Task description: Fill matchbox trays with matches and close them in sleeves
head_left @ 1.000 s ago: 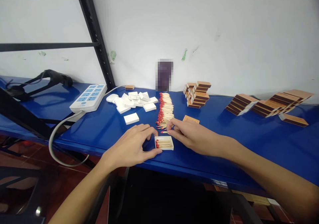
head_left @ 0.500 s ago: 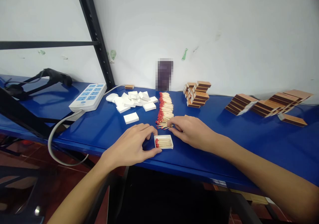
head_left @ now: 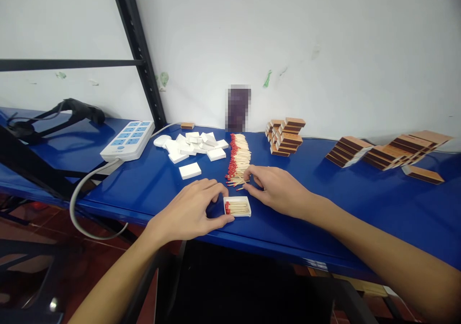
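Note:
A small white matchbox tray [head_left: 237,207] with red-tipped matches in it lies near the front edge of the blue table [head_left: 360,204]. My left hand [head_left: 190,210] rests beside it, thumb and fingers closed on the tray's left end. My right hand [head_left: 277,188] lies just behind the tray, its fingertips pinching at the near end of a long row of loose matches [head_left: 238,158]. What the pinch holds I cannot make out. An orange sleeve under my right hand is hidden.
Empty white trays [head_left: 196,149] are piled behind my left hand. Brown matchbox sleeves stand in a stack [head_left: 285,136] and in leaning rows [head_left: 389,153] to the right. A white power strip [head_left: 127,140] with its cable, a black tool [head_left: 54,120] and a shelf post [head_left: 139,50] are on the left.
My right hand has slid a little back and right from the tray toward the end of the match row, covering the orange sleeve. My left hand has stayed on the tray.

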Demonstrator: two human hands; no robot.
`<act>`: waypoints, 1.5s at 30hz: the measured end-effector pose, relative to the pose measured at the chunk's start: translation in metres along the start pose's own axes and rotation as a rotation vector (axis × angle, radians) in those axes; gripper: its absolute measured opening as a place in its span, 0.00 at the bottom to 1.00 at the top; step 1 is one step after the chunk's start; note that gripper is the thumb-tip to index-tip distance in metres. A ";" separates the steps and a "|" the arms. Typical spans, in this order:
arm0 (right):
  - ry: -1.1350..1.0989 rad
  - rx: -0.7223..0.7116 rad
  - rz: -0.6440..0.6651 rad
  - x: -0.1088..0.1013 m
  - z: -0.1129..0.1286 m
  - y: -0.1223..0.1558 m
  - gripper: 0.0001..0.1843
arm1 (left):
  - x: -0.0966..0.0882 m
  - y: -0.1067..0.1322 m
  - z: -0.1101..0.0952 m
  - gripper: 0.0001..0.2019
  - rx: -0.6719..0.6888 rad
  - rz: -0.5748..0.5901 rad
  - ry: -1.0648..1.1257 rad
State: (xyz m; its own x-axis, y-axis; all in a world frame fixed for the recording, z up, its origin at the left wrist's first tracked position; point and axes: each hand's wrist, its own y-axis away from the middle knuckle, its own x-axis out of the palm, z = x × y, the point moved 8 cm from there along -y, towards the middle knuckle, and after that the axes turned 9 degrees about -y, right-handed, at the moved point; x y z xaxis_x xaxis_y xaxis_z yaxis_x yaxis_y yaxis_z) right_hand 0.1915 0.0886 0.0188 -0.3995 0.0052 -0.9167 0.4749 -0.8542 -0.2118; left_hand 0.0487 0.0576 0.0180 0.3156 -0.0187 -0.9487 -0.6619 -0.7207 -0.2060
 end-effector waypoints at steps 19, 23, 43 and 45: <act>0.126 0.018 0.092 0.003 -0.004 0.000 0.14 | 0.000 0.000 -0.001 0.14 0.000 0.010 -0.006; 0.066 0.008 0.124 0.000 -0.003 0.001 0.14 | 0.000 0.000 -0.001 0.14 0.002 0.010 -0.011; 0.000 -0.073 0.196 0.010 0.004 0.006 0.09 | 0.000 0.000 -0.001 0.14 -0.007 0.020 -0.006; 0.023 -0.076 0.168 0.008 0.005 0.005 0.09 | 0.000 0.000 -0.001 0.14 -0.006 0.018 -0.006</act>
State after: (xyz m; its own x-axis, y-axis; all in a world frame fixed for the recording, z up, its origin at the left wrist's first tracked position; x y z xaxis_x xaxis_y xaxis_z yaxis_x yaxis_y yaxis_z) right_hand 0.1867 0.0821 0.0118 -0.2919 -0.1217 -0.9487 0.5917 -0.8023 -0.0791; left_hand 0.0489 0.0570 0.0181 0.2994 -0.0273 -0.9537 -0.6635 -0.7243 -0.1876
